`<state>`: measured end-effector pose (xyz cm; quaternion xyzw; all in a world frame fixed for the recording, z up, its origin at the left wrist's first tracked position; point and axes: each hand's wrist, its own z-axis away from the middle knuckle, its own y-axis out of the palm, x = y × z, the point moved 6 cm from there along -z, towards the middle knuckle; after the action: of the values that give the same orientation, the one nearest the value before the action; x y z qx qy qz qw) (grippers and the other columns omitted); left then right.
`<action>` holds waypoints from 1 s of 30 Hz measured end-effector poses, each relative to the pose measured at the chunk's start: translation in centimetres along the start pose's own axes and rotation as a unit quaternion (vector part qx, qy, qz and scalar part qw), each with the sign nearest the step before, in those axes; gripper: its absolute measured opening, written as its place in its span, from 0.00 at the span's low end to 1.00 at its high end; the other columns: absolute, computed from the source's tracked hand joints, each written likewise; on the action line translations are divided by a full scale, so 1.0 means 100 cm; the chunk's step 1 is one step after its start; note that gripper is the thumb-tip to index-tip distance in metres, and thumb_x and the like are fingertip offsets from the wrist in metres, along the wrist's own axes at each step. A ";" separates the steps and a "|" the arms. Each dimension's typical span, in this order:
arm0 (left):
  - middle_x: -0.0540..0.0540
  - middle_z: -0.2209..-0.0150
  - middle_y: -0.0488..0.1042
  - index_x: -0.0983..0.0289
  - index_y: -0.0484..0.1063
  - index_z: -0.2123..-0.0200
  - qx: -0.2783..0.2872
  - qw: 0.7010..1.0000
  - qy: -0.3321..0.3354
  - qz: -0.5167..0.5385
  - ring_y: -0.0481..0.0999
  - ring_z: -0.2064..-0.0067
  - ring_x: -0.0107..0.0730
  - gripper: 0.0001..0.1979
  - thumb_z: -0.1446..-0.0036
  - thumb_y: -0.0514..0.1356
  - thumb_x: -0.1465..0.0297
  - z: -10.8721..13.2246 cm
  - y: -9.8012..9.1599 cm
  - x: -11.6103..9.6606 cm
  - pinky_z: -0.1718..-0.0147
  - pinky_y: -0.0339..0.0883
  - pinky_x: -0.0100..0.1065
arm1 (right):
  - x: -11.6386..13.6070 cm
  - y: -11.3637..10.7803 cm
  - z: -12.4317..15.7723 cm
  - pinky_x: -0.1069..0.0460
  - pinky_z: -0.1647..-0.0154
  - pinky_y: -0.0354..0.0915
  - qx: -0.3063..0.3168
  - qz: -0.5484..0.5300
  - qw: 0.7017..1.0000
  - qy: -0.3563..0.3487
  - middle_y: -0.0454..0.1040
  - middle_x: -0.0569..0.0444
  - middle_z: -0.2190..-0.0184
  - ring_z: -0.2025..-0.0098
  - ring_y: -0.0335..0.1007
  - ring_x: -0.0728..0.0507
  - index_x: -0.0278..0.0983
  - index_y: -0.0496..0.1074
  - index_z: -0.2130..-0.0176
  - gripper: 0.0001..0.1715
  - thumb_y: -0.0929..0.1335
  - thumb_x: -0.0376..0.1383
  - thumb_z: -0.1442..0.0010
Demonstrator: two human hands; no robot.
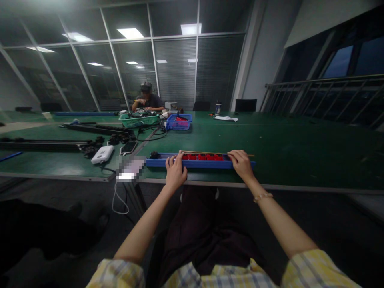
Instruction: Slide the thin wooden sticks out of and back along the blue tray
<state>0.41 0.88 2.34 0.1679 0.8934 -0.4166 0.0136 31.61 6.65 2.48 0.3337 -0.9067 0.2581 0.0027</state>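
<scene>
A long blue tray [210,163] lies near the front edge of the green table [285,152]. It holds a row of red pieces [202,157], and a thin tan rod [210,153] runs along its far side. My left hand [175,170] rests on the tray's left part with the fingers curled over its rim. My right hand [241,162] grips the tray's right part, fingers reaching the rod. A black round piece [154,154] sits at the tray's left end.
A white power bank [102,154] and a phone [129,147] lie to the left, with black rails [42,145] and small black parts. Farther back stand a green basket [138,119] and a blue basket [179,122]. A person [147,101] sits at the far side.
</scene>
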 end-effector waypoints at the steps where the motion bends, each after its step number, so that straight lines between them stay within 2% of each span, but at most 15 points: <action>1: 0.56 0.29 0.56 0.63 0.53 0.32 0.001 1.000 0.000 0.001 0.60 0.35 0.47 0.33 0.40 0.53 0.70 0.000 0.000 0.000 0.32 0.44 0.53 | 0.000 0.001 0.000 0.41 0.49 0.65 0.003 -0.005 1.000 -0.001 0.78 0.47 0.59 0.54 0.71 0.38 0.40 0.76 0.58 0.14 0.62 0.40 0.32; 10: 0.54 0.30 0.58 0.61 0.52 0.31 0.008 1.000 -0.001 0.011 0.60 0.36 0.48 0.33 0.40 0.52 0.70 -0.001 -0.001 -0.001 0.32 0.43 0.54 | -0.001 0.003 0.001 0.38 0.48 0.66 0.025 -0.005 1.000 0.003 0.79 0.45 0.59 0.52 0.71 0.36 0.40 0.77 0.55 0.18 0.60 0.34 0.33; 19: 0.53 0.31 0.59 0.60 0.52 0.31 0.012 1.000 0.004 0.009 0.60 0.36 0.48 0.33 0.39 0.52 0.70 0.000 0.000 -0.001 0.32 0.43 0.55 | -0.006 0.003 0.001 0.34 0.40 0.63 -0.009 0.032 0.999 0.007 0.79 0.47 0.56 0.49 0.71 0.37 0.41 0.77 0.53 0.23 0.58 0.28 0.36; 30: 0.53 0.30 0.58 0.58 0.50 0.29 0.016 1.000 0.001 0.001 0.60 0.36 0.48 0.35 0.39 0.52 0.70 0.000 -0.002 -0.003 0.33 0.43 0.54 | -0.012 0.011 0.000 0.33 0.41 0.64 0.000 0.008 1.000 0.007 0.80 0.47 0.55 0.51 0.74 0.38 0.40 0.77 0.53 0.20 0.59 0.32 0.34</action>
<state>0.63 0.70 2.52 0.1695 0.8864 -0.4306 0.0106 31.89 8.12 1.76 0.3249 -0.9091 0.2605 0.0074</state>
